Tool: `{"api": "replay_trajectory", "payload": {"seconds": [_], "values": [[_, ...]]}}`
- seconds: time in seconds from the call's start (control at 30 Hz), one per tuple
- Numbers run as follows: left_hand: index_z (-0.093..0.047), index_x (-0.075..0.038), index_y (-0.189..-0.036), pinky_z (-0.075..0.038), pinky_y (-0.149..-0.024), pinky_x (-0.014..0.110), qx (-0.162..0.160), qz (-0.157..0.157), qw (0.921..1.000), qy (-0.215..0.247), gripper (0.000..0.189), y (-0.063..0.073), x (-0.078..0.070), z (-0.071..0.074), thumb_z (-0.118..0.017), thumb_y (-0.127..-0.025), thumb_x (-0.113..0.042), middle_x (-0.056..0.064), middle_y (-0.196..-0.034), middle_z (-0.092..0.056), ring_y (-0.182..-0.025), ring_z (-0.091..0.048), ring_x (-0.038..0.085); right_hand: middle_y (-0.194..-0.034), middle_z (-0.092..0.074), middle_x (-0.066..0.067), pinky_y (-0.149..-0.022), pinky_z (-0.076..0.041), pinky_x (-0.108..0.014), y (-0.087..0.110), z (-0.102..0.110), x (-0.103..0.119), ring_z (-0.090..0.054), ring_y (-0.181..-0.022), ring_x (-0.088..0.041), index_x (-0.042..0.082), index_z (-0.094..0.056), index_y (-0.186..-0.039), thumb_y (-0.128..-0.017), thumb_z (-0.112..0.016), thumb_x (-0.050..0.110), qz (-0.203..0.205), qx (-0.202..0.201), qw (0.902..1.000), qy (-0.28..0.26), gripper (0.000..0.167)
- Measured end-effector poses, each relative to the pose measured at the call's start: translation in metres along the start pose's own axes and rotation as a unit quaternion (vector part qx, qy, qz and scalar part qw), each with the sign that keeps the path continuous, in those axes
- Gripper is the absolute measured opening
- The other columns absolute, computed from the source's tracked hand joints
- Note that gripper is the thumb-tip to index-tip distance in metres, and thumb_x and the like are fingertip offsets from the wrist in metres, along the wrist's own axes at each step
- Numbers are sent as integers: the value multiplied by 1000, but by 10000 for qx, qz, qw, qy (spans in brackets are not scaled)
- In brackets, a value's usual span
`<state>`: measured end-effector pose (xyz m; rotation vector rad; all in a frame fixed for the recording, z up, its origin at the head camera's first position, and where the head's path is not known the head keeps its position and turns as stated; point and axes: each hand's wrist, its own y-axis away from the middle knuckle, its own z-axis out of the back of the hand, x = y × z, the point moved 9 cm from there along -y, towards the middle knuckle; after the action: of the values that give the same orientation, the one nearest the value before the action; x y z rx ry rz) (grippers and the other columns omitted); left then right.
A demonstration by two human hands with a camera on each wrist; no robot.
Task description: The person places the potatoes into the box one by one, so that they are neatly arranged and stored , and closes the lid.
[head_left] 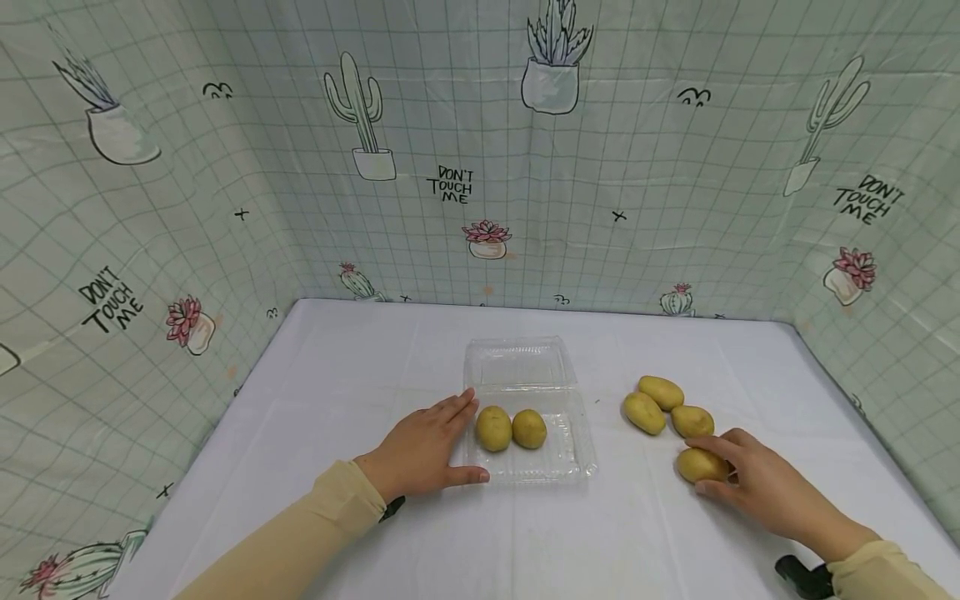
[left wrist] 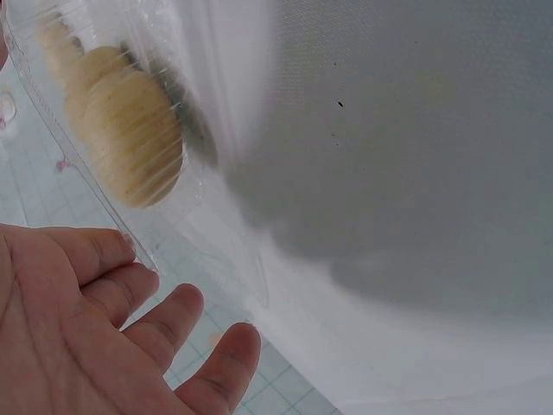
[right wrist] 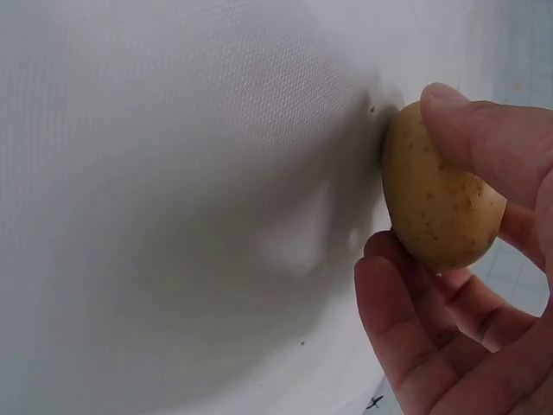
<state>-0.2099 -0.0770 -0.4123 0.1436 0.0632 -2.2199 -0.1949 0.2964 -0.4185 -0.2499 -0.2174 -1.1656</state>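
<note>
In the head view, the right hand [head_left: 768,485] hides part of its potato [head_left: 699,465]; the bottom edge crops both sleeves [head_left: 300,529]; the left wrist view cuts off the container [left wrist: 86,177]; a dark speck [left wrist: 340,105] there is too small to tell.
</note>
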Motion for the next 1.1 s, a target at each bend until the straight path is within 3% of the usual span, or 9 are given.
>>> {"api": "replay_trajectory", "payload": {"seconds": [0.27, 0.5, 0.63, 0.87, 1.1], "values": [[-34, 1, -154, -36, -110, 45, -6, -13, 10000, 3, 100, 0, 0, -1, -53, -89, -72, 12, -162, -26, -145, -30, 29, -107, -66, -1, -66, -50, -29, -3, -1, 4, -56, -84, -7, 10, -65, -130, -83, -83, 27, -6, 29, 9998, -206, 53], [-34, 1, -153, -36, -110, 45, -11, -13, 10000, -35, 100, 0, 1, -1, -52, -89, -73, 12, -162, -26, -145, -30, 28, -106, -63, 1, -68, -47, -32, -5, 0, 10, -54, -85, -10, 13, -64, -132, -85, -81, 26, -31, 28, 9997, -249, 52], [-34, 1, -153, -36, -110, 44, -16, -29, 10000, -61, 99, 0, 0, -1, -52, -89, -73, 12, -161, -26, -145, -31, 28, -114, -63, -4, -72, -49, -35, -7, 5, 18, -56, -91, -12, 12, -64, -131, -84, -82, 22, 209, -217, 9992, -246, 51], [-35, 1, -153, -37, -110, 44, -33, -45, 10000, -81, 99, 0, 0, 0, -53, -89, -73, 12, -161, -27, -145, -31, 28, -112, -61, -1, -72, -50, -33, -13, 18, 40, -55, -91, -10, 14, -63, -131, -82, -84, 15, 889, -718, 9932, -238, 53], [-35, 1, -153, -37, -109, 45, -24, -39, 10000, -68, 100, -1, 0, -1, -52, -89, -73, 13, -161, -27, -145, -31, 28, -110, -60, -1, -67, -48, -27, -29, 21, 54, -53, -84, -8, 14, -61, -133, -85, -81, 14, 873, -454, 9929, -669, 52]]}}
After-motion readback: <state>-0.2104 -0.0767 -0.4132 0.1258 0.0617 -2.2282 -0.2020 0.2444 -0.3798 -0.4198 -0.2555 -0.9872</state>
